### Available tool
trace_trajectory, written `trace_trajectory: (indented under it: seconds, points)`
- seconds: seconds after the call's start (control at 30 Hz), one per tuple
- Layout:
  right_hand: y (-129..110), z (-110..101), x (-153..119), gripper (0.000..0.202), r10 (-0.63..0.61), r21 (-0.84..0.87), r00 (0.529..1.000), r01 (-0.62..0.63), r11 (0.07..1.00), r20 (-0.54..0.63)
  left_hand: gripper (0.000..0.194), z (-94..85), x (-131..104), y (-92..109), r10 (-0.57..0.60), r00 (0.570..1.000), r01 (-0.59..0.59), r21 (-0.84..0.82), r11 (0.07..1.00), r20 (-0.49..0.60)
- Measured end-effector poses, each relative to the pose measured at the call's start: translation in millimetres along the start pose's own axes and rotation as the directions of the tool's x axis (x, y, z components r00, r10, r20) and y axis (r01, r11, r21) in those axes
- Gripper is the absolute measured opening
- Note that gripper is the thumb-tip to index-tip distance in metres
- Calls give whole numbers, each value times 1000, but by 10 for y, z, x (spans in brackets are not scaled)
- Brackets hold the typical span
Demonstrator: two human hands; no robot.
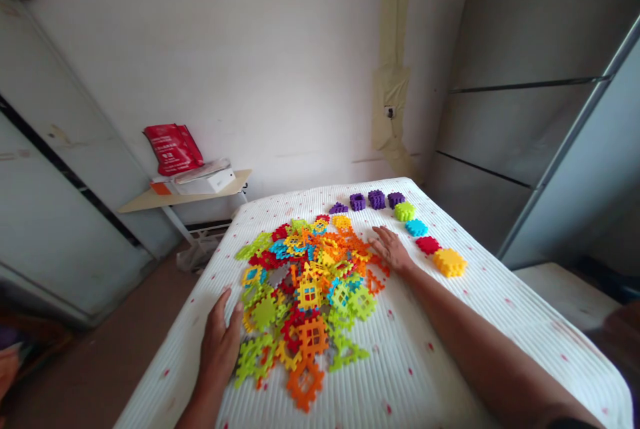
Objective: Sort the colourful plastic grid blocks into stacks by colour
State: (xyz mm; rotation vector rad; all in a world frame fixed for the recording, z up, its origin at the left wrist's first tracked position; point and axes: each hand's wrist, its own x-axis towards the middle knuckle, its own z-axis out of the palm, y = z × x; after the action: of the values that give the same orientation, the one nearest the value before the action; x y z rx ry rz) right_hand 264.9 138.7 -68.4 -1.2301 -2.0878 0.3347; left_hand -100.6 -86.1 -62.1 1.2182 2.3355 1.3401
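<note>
A heap of interlocking plastic tiles is spread, its long axis from near to far, on a white ribbed cover. Its orange tiles are placed just left of the nearer right hand, its fingers slightly spread; whether any tile is touched cannot be told. The heap's near-left edge is flanked by the left hand, thumb and fingers parted. Farther right, 8 single-colour piles are ranged in a curve.

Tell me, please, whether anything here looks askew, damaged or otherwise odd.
The wrinkled beige tape looks odd, forming an uneven patch around the wall socket. The interlocking plastic pieces lie jumbled, unlike the yellow stack at the right, but none looks plainly broken.
</note>
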Motion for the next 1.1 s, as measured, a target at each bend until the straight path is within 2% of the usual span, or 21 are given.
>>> trace_trajectory:
  seconds: [0.13,0.27,0.47,0.6,0.7,0.83,0.97,1.1]
  points:
    - [-241,215,74,54,-1,-16,998,2,1000,65,59,111,159,48,-10,999,12,-37,999,41]
    - [-503,366,100,56,-6,-30,998,8,1000,61,62,195,356,28,33,997,-26,-105,994,66]
    - [-822,449,60,62,6,-33,987,0,999,164,62,290,470,85,116,983,-95,-145,985,144]
    - [-971,447,41,60,-6,-4,988,7,1000,152,62,316,502,106,120,978,-88,-182,979,170]
    - [-939,405,107,55,-29,52,995,24,998,92,59,289,506,133,56,991,-30,-213,977,119]
    - [-672,357,336,46,46,45,999,-45,998,-21,55,220,495,177,-75,997,61,-320,945,-32]
    - [-411,440,604,45,98,-55,995,-98,994,-2,55,187,502,138,-113,988,61,-415,908,-103]
    - [-388,578,783,55,135,-151,989,-124,981,68,53,195,524,34,-159,983,92,-515,852,-87]
